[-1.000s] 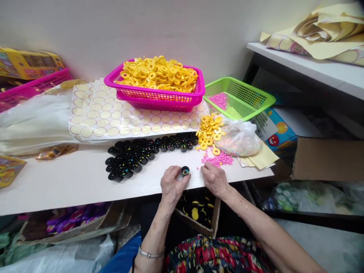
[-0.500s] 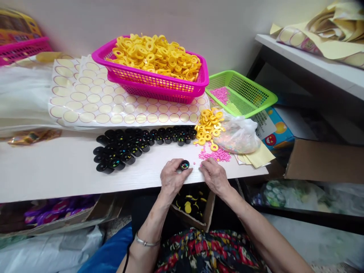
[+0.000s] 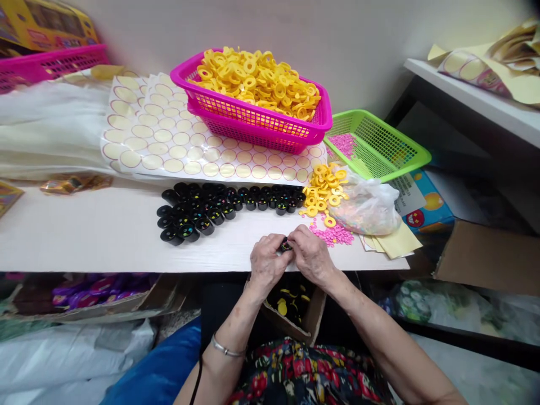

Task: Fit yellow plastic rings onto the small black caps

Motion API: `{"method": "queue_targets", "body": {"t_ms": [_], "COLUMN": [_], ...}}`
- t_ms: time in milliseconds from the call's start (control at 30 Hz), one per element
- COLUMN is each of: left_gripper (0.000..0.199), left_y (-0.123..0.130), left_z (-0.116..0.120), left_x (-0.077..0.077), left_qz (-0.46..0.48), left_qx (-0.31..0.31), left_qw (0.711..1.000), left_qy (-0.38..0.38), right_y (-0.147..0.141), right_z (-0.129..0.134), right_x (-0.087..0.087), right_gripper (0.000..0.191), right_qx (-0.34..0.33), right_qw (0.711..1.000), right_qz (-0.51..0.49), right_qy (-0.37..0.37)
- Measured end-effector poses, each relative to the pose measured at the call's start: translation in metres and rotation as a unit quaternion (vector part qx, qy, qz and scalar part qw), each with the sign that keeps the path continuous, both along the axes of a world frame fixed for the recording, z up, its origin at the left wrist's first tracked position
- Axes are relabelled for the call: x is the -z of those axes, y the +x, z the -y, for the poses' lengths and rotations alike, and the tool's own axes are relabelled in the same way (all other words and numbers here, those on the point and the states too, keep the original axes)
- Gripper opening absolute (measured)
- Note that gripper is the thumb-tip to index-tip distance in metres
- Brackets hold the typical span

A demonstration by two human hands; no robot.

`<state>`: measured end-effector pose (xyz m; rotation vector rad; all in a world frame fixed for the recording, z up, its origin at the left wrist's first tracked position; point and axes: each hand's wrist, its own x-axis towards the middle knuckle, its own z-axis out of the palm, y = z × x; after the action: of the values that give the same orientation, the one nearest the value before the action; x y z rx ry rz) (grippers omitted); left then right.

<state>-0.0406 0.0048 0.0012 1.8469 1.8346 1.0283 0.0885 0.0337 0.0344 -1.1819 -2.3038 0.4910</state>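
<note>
My left hand (image 3: pixel 268 259) holds a small black cup (image 3: pixel 284 244) upright near the table's front edge. Over the cup's opening, the fingers of my right hand (image 3: pixel 311 253) are pinched together; anything between them is too small to make out. Just right of my right hand lies a pile of pink pieces (image 3: pixel 335 233). Behind it are loose yellow rings (image 3: pixel 324 188). Many black cups (image 3: pixel 198 211) with coloured bits inside stand in a group to the left.
A pink basket (image 3: pixel 257 115) heaped with yellow rings sits on sticker sheets (image 3: pixel 169 143). Behind right are a green basket (image 3: pixel 379 143) and a plastic bag (image 3: pixel 371 208). Below the table edge, a box (image 3: pixel 312 326) holds black and yellow pieces.
My right hand has moved left from beside the pink pieces to the black cup, and its fingers now cover part of the opening. The view has shifted slightly left.
</note>
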Motion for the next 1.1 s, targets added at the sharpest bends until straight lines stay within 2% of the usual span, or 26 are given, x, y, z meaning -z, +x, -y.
{"method": "queue_targets", "body": {"t_ms": [233,333,433,500,600,733,867,1000,1100], "left_gripper": [0.014,0.013,0.011,0.012,0.015,0.02,0.021,0.037,0.044], "left_y": [0.001,0.001,0.0,0.0,-0.001,-0.001,-0.002,-0.004,-0.005], "left_z": [0.001,0.002,0.003,0.002,0.0,-0.001,-0.002,-0.003,-0.003], "left_x": [-0.002,-0.005,-0.004,-0.002,0.0,-0.001,0.002,0.012,0.017], "left_qz": [-0.009,0.012,0.026,0.019,0.002,0.007,0.017,0.044,0.064], "left_qx": [-0.003,-0.004,-0.002,0.0,0.001,-0.001,-0.007,-0.022,-0.025], "left_qw": [1.0,1.0,1.0,1.0,1.0,1.0,1.0,0.998,0.997], "left_qy": [0.005,0.008,0.007,0.007,0.01,0.019,0.016,0.025,0.025], "right_y": [-0.004,-0.009,-0.012,-0.01,0.005,0.036,0.058,0.061,0.06], "right_z": [0.0,0.001,0.001,-0.001,-0.008,-0.022,-0.027,-0.024,-0.023], "right_x": [-0.008,-0.015,-0.017,-0.016,-0.011,0.0,0.006,0.005,0.006], "right_gripper": [0.021,0.019,0.018,0.018,0.018,0.012,0.013,0.017,0.017], "right_qx": [-0.01,-0.04,-0.075,-0.074,-0.037,0.079,0.167,0.159,0.167], "right_qw": [0.992,0.983,0.978,0.982,0.997,0.994,0.985,0.986,0.983], "right_qz": [0.124,0.175,0.186,0.164,0.064,-0.07,-0.031,0.024,0.024], "right_qy": [0.021,0.049,0.062,0.049,0.017,0.019,0.03,0.051,0.067]}}
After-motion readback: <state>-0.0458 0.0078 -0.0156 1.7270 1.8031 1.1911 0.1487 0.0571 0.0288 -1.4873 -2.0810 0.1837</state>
